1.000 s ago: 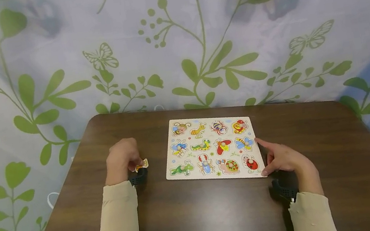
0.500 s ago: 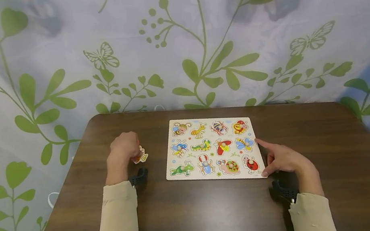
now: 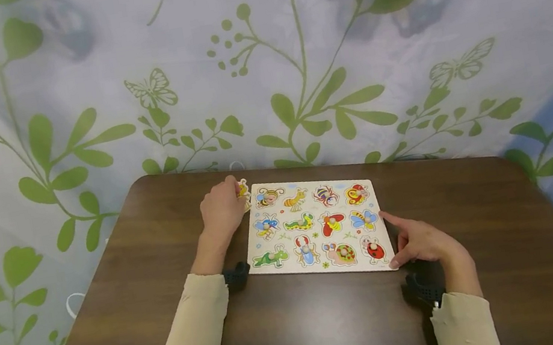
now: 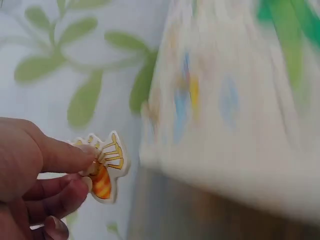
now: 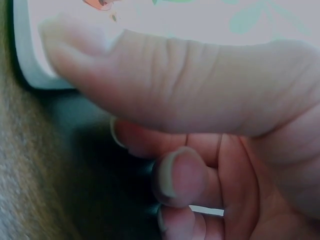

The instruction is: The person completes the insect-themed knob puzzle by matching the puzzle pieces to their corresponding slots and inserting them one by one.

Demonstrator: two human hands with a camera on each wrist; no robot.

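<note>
In the head view my left hand [image 3: 222,207] is at the upper left corner of a peg puzzle board [image 3: 325,269]. Its thumb and fingertips pinch a small insect puzzle piece [image 4: 104,182] with an orange-yellow striped body and a pale cut edge. Fingers hide part of that piece. My right hand [image 3: 422,238] rests at the board's right side, thumb on the lower right corner and index finger on the edge higher up. In the right wrist view the thumb [image 5: 150,82] lies over the board's corner, the other fingers loosely curled beneath.
Colourful bugs with knobs fill the board, among them a ladybird [image 3: 375,250] and a green caterpillar [image 3: 298,223]. The top-row yellow insect picture [image 3: 295,201] shows no knob. A leaf-patterned cloth [image 3: 210,37] hangs behind the brown table [image 3: 315,337].
My left hand has carried the insect piece from the left part of the table up and rightward to the board's upper left corner. The right hand stays at the board's edge.
</note>
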